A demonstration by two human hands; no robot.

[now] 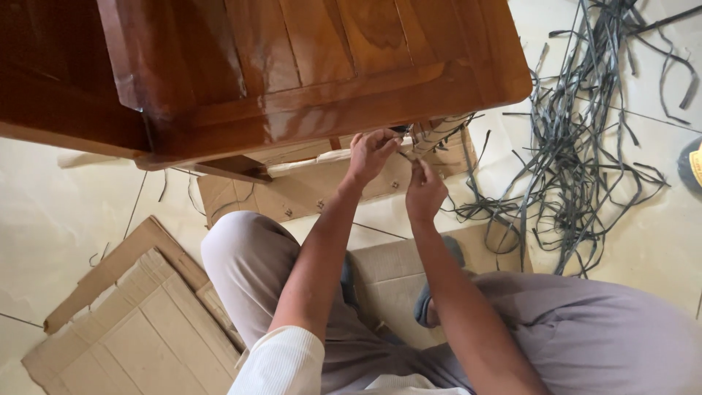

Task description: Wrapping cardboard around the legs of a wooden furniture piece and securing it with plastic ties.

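L hand [371,152] + R hand [424,192] pinched on grey strap [406,155] under cabinet [314,66] edge | strap prob. thin, stiff, slick; grip near end | loose strap pile [585,139] right of cabinet

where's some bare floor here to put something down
Bare tile lies at the left, between the wooden furniture and the flattened cardboard. Another patch is lower right, past the grey straps. It is crowded around both hands.
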